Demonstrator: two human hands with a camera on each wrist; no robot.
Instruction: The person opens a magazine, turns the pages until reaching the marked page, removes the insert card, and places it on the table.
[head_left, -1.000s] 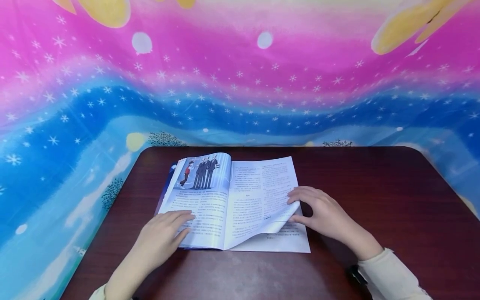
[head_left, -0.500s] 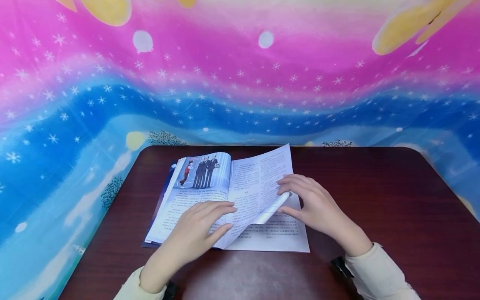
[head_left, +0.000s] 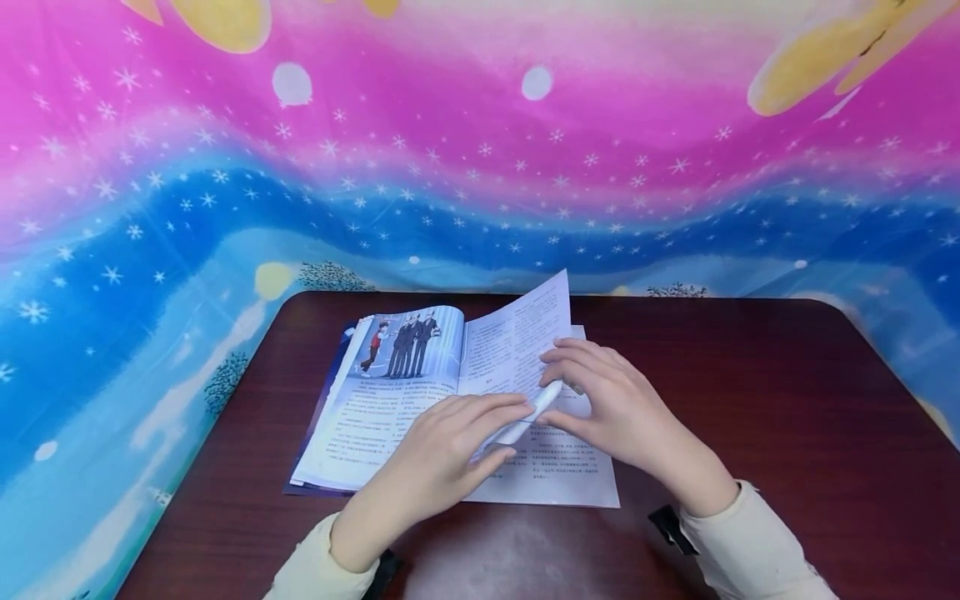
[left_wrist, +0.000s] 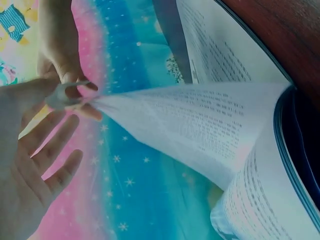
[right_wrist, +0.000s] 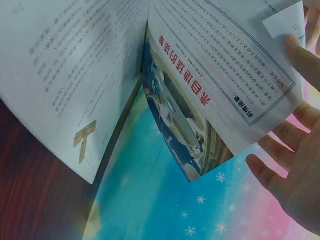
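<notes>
An illustrated magazine (head_left: 397, 417) lies spread on the table, its left page showing cartoon figures in dark suits. My right hand (head_left: 618, 404) pinches the outer edge of a right-hand page (head_left: 517, 333), which stands lifted and curled over the page below. In the right wrist view, the thumb (right_wrist: 302, 57) presses a folded corner of that page (right_wrist: 225, 75), whose underside carries red characters and a picture. Beside the curl my left hand (head_left: 442, 454) reaches over the magazine's middle with fingers extended. The left wrist view has its fingers (left_wrist: 65, 172) spread apart, holding nothing.
The dark reddish wooden table (head_left: 750, 400) extends on both sides of the magazine. Behind it hangs a pink and blue cloth (head_left: 480, 167) with snowflakes, which also drapes along the left side.
My right hand has drawn the page leftward and higher, raising its far corner. The left hand has left the left page and moved right, toward the curled page.
</notes>
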